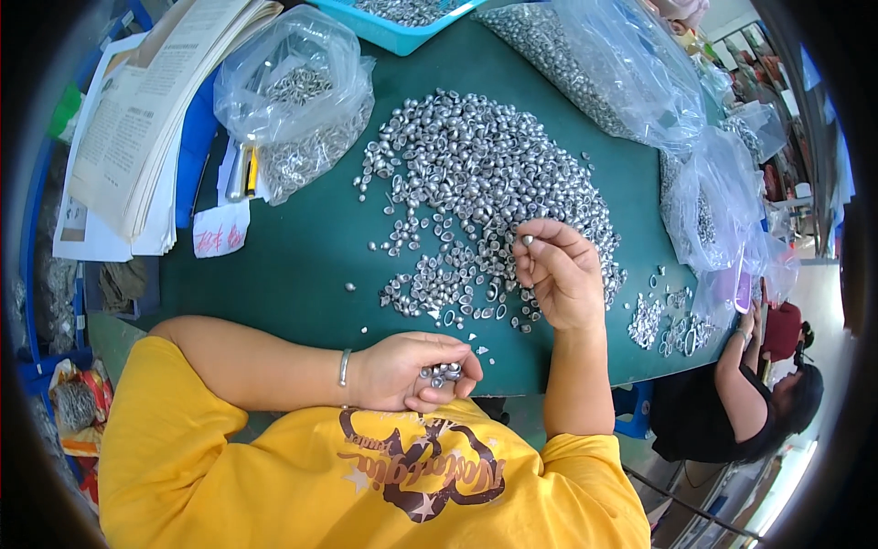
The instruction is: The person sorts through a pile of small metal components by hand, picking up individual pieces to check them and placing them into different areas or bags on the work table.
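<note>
A wide heap of small silver metal caps (pixel 485 165), rounded and hollow, is spread over the green table. My left hand (pixel 402 373) is cupped palm up near the table's front edge, fingers curled round several metal caps (pixel 443 373). Over the heap's near right side, my right hand (pixel 562 279) pinches a single metal cap (pixel 528 240) between thumb and fingertips. Looser caps and a few rings (pixel 500 311) lie between my two hands. Small pale chips (pixel 482 349) rest on the table just beyond my left fingers.
Clear plastic bags of metal parts stand at the back left (pixel 315 137) and back right (pixel 585 73). A blue tray (pixel 393 32) sits at the far edge. Papers (pixel 137 137) are stacked at left. Small piles of parts (pixel 646 320) lie at right, near another person (pixel 732 403).
</note>
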Tool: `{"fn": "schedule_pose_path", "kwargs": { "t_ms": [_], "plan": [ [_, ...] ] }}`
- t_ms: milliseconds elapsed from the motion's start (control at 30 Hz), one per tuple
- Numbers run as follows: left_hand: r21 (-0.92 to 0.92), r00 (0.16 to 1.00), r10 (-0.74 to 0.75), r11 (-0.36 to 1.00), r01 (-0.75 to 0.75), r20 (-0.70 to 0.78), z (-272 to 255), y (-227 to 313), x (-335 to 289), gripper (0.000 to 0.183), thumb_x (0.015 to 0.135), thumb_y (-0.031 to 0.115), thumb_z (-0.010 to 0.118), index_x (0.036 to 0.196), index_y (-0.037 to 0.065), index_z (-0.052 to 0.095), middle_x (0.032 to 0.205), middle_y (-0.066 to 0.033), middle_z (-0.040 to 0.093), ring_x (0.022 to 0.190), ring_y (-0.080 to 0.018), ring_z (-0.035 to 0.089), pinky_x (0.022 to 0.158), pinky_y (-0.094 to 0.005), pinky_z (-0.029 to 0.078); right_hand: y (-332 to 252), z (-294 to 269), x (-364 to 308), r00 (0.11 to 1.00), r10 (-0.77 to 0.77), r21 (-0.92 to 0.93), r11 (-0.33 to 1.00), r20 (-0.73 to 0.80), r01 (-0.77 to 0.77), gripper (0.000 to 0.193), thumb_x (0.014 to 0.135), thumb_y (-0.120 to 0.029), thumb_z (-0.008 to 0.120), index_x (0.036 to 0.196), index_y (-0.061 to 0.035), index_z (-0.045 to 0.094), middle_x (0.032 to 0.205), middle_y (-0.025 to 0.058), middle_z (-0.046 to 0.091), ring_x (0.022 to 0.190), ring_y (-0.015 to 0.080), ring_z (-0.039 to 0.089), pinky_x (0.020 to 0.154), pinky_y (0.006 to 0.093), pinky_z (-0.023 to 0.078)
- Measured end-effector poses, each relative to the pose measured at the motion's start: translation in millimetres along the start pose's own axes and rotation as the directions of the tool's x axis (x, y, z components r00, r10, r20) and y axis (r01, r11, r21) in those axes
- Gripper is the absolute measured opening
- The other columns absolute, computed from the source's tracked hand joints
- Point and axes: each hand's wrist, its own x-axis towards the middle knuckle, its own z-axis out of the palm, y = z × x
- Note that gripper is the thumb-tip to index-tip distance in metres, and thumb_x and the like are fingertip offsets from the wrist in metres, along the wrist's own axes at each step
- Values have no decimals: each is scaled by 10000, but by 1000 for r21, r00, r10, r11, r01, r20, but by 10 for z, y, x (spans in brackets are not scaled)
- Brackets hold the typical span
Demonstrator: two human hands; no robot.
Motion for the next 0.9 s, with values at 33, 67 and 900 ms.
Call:
{"fn": "schedule_pose_path", "kwargs": {
  "t_ms": [33, 67, 900],
  "plan": [
    [-4, 1000, -5, 1000, 5, -1, -2, 1, 2, 309, 957, 229, 315, 966, 9, 532, 846, -109, 532, 532, -81, 374, 432, -186, 308, 12, -17, 6, 1000, -3, 31, 1000, 24, 2, 169, 834, 18, 503, 988, 33, 571, 811, 105, 625, 660, 119, 578, 525, 214, 450],
    [5, 1000, -8, 1000, 8, -3, 8, 16, 0, 309, 957, 229, 315, 966, 9, 532, 846, -109, 532, 532, -81, 374, 432, -186, 308, 9, -15, 18, 1000, -12, 35, 999, 22, 12, 169, 834, 18, 503, 988, 33, 571, 811, 105, 625, 660, 119, 578, 525, 214, 450],
    [-61, 1000, -11, 998, 11, 8, 28, 35, -11, 385, 964, 309, 272, 1037, 19, 515, 871, -110, 533, 531, -90, 382, 439, -192, 319, -61, 35, -43, 823, -212, -171, 922, 527, 347, 60, 768, 87, 558, 795, 49, 595, 829, 165, 627, 708, 183, 598, 626, 272, 495]
  ]
}}
